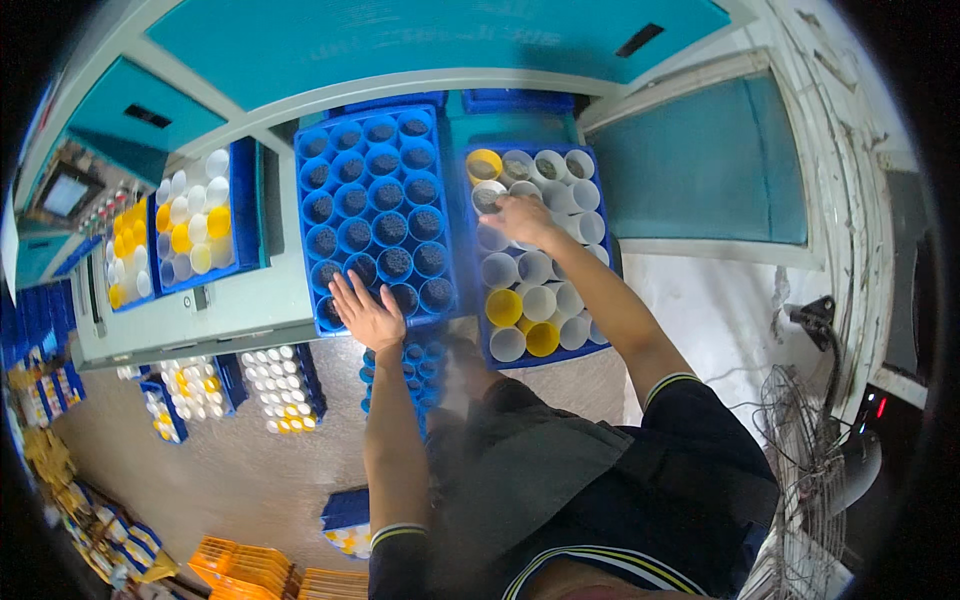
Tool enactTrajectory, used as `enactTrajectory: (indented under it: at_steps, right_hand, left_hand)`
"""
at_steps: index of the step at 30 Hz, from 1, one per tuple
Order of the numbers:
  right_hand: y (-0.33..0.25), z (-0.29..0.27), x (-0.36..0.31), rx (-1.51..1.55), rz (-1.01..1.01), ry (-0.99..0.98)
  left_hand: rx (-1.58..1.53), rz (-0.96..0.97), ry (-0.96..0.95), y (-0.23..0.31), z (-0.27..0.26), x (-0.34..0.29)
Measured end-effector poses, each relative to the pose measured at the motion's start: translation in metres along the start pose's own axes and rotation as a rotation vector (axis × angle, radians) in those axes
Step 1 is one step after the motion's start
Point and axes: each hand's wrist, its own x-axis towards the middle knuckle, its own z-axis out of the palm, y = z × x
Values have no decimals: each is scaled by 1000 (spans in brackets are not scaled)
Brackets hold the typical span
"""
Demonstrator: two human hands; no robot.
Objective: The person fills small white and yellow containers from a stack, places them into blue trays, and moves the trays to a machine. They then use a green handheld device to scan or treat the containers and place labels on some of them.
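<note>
My left hand (370, 315) lies palm down with its fingers spread, over the near-left cups of a blue tray (446, 250). Rows of blue cups (388, 229) fill that tray, many of them holding dark grey granules. To the right stands a second blue tray (612, 250) with white and yellow cups. At its left side, my right hand (527, 220) has its fingers closed at the rim of a white cup (488, 197) with grey contents. Some far-row cups (549, 163) also hold greyish material, while nearer ones look hollow. The right fingertips are partly hidden.
A teal and white machine (400, 40) runs along the far side. More trays of white and yellow cups (195, 220) stand at left, others (275, 385) on the floor. Orange crates (240, 565) sit at lower left. A wire-guarded fan (800, 450) stands at right.
</note>
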Motion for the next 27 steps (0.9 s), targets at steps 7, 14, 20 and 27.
enactTrajectory:
  at_steps: [7, 14, 20, 27]
  right_hand:
    - [-20, -60, -46, -38, -124, 236]
    - [-83, -99, -172, -61, -268, 465]
    - [-141, -43, -266, -31, -567, 407]
    - [-183, -12, -337, -18, -900, 445]
  left_hand:
    - [-32, -45, -71, -1, -3, 1]
    - [-611, 50, -74, 27, -84, -20]
    - [-1044, 119, -226, 78, -177, -82]
    - [-1395, -250, -358, 48, -232, -162]
